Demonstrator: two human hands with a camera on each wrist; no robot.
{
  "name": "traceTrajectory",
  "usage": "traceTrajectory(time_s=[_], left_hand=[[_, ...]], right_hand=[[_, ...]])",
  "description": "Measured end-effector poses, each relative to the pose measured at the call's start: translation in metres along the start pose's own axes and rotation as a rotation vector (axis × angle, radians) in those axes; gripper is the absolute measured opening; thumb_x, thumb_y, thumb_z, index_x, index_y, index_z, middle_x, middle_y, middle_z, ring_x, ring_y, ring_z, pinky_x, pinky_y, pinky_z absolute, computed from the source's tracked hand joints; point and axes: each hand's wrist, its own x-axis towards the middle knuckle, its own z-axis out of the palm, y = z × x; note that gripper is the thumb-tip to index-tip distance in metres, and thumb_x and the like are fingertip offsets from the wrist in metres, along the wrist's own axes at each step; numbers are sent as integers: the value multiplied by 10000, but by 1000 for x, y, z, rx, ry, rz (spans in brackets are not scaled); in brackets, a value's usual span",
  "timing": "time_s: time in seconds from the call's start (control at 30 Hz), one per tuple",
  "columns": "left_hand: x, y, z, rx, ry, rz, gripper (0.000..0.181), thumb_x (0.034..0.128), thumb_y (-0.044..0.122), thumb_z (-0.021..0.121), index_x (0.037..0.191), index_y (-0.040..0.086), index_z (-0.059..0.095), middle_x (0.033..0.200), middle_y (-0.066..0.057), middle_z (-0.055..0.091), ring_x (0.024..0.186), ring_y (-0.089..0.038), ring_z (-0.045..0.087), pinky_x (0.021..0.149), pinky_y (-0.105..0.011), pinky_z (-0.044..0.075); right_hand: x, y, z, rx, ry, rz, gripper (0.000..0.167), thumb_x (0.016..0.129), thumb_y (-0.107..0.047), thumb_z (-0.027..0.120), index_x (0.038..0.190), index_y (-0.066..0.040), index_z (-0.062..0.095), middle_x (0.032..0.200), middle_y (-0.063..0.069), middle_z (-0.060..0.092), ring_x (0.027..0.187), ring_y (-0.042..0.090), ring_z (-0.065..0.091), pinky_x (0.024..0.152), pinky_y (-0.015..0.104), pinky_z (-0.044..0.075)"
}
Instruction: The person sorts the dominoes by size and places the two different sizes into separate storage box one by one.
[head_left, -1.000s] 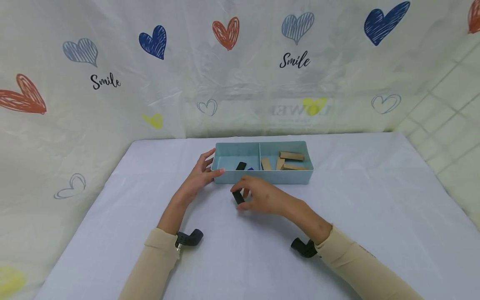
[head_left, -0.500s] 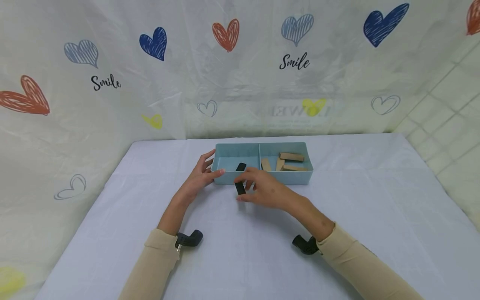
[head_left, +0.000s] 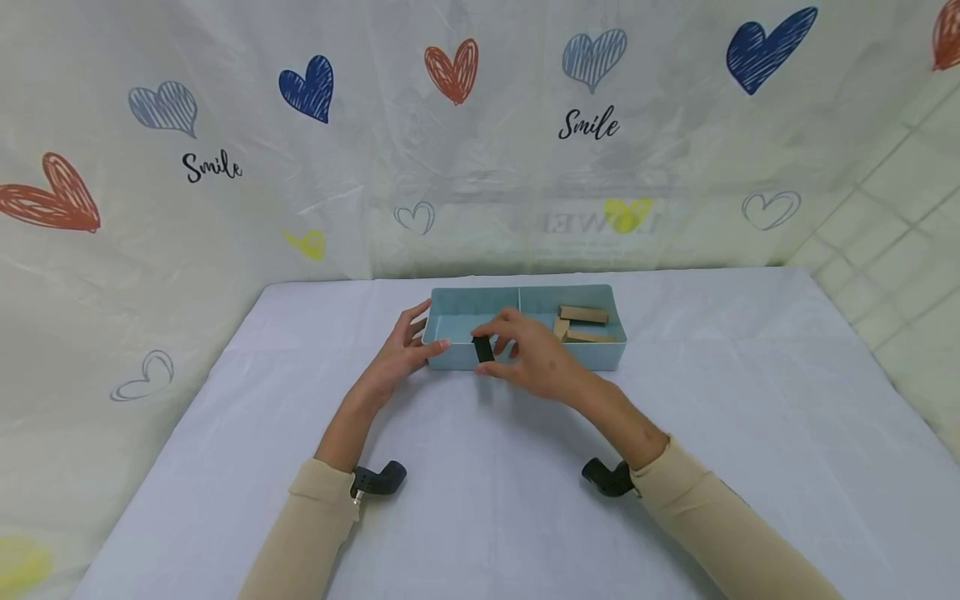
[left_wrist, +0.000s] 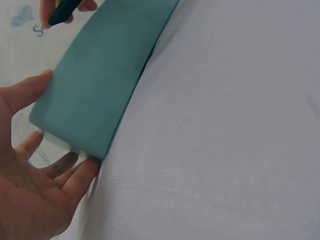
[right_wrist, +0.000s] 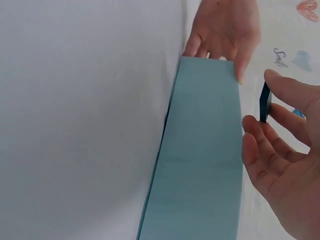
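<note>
A light blue box [head_left: 588, 358] with two compartments stands near the far edge of the table. My left hand [head_left: 393, 358] holds its left end, thumb at the front rim and fingers against the end wall. Between thumb and fingertips my right hand [head_left: 536, 354] pinches a small black rectangular block [head_left: 483, 349], raised in front of the left compartment at rim height. In the right wrist view the block [right_wrist: 264, 102] appears thin, seen edge-on above the box wall. Several wooden blocks [head_left: 583, 314] lie in the right compartment. My right hand hides part of both compartments.
The box rests on a white tablecloth [head_left: 480, 517]. Behind the table hangs a pale sheet [head_left: 517, 158] printed with hearts and words. Black wrist cameras [head_left: 382, 477] stick out from both sleeves.
My right hand has lifted the black block up and away from me, from before the box to the rim. It now hides the pieces in the left compartment. My left hand has stayed put.
</note>
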Motion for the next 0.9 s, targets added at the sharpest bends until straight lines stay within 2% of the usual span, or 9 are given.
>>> traceTrajectory(time_s=[0.23, 0.5, 0.77, 0.9], left_hand=[[1, 0, 1, 1, 1, -1, 846, 957, 369, 751, 1621, 435, 230, 1748, -45, 203, 1596, -326, 289, 1252, -610, 316], [-2, 2, 1, 4, 4, -3, 857, 960, 369, 747, 1635, 412, 219, 1749, -56, 197, 1596, -340, 284, 1253, -616, 312], [-2, 2, 1, 3, 2, -3, 862, 960, 364, 748, 1639, 401, 218, 1750, -59, 195, 1598, -342, 279, 1252, -615, 313], [-1, 2, 1, 2, 1, -3, 854, 958, 366, 749, 1634, 408, 228, 1749, -56, 199, 1598, -340, 278, 1252, -612, 315]], right_hand=[[1, 4, -2, -7, 24, 14, 474, 902, -221, 831, 1339, -91, 703, 1207, 79, 630, 959, 212, 678, 870, 422, 618], [6, 5, -2, 19, 56, 17, 476, 915, -215, 817, 1359, -96, 693, 1212, 89, 641, 1023, 313, 684, 898, 496, 594], [11, 6, 0, -39, 84, 57, 480, 914, -222, 820, 1366, -123, 693, 1257, 55, 657, 1121, 270, 656, 932, 475, 575], [15, 6, 0, -54, 92, 82, 469, 921, -233, 812, 1361, -118, 696, 1260, 63, 662, 1173, 301, 648, 941, 489, 586]])
